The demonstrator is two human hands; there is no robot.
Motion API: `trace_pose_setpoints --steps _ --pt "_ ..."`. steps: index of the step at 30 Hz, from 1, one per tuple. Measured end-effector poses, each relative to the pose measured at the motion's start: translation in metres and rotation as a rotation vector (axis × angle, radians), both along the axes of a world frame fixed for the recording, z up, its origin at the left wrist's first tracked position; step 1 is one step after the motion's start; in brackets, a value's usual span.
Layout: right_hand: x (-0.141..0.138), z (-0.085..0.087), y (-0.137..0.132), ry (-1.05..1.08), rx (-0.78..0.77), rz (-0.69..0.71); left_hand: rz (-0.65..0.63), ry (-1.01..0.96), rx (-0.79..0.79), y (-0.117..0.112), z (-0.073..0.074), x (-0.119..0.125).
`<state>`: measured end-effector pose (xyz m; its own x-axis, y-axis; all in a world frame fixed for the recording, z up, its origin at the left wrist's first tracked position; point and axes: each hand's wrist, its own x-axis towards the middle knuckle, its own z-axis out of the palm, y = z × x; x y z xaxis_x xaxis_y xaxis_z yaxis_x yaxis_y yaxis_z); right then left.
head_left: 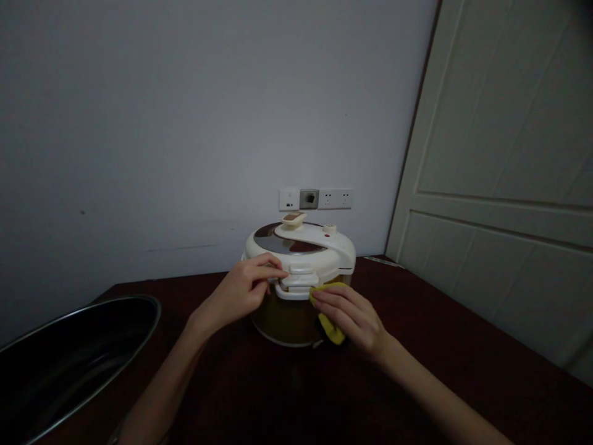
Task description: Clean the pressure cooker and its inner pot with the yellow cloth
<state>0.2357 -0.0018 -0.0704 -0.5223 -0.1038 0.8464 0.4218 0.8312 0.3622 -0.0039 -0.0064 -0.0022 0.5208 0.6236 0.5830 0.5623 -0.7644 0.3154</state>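
Note:
A white electric pressure cooker (340,250) with a dark shiny panel on its lid stands on the dark red table, close to the wall. My left hand (241,287) is at the left of its front handle (301,281). The fingers there are stretched out and apart, fingertips at the handle's edge, holding nothing. In my right hand (356,318) is a folded yellow cloth (333,330), pressed against the right end of the same handle. Part of the cloth is hidden under the fingers. The cooker's lower body is in shadow.
At the left is a large dark basin (151,315) with a shiny rim, cut off by the frame. Wall sockets and switches (336,198) sit behind the cooker. A pale panelled door (500,204) borders the dark red table (417,321) on the right.

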Motion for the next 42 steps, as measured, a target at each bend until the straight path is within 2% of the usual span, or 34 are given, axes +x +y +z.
trace_pose_setpoints --steps 3,9,11,13,16,19,21,27,29,32,35,42 --pt "-0.007 0.002 -0.004 0.021 0.001 -0.022 -0.006 -0.013 0.013 0.0 0.0 0.0" --pt "-0.062 0.013 -0.004 0.002 0.069 -0.021 -0.006 -0.095 -0.024 0.001 -0.001 0.003" --pt "-0.071 0.016 -0.003 -0.029 0.085 -0.018 -0.007 -0.136 -0.044 0.002 -0.002 0.003" --pt "-0.065 0.017 -0.004 -0.048 0.087 -0.017 -0.022 -0.171 -0.091 0.003 -0.003 0.003" --pt "-0.036 0.013 -0.007 -0.039 0.05 -0.035 -0.043 -0.197 -0.164 0.003 -0.004 0.003" --pt "-0.016 0.01 -0.012 -0.009 -0.013 -0.08 -0.033 -0.212 -0.172 0.003 -0.005 0.003" --pt "-0.019 0.011 -0.014 0.005 -0.016 -0.091 -0.022 -0.223 -0.169 0.003 -0.005 0.003" --pt "-0.059 0.018 -0.013 -0.017 0.025 -0.089 0.021 -0.218 -0.115 0.003 -0.006 0.002" --pt "-0.055 0.017 -0.013 -0.029 -0.019 -0.098 0.035 -0.198 -0.102 0.002 -0.005 0.002" --pt "-0.035 0.014 -0.016 -0.009 -0.087 -0.111 0.031 -0.174 -0.092 0.002 -0.004 0.001" --pt "-0.025 0.011 -0.019 0.023 -0.104 -0.138 0.015 -0.161 -0.084 0.003 -0.005 0.001" --pt "-0.056 0.016 -0.017 0.024 -0.092 -0.118 0.023 -0.163 -0.06 0.004 -0.007 0.001"
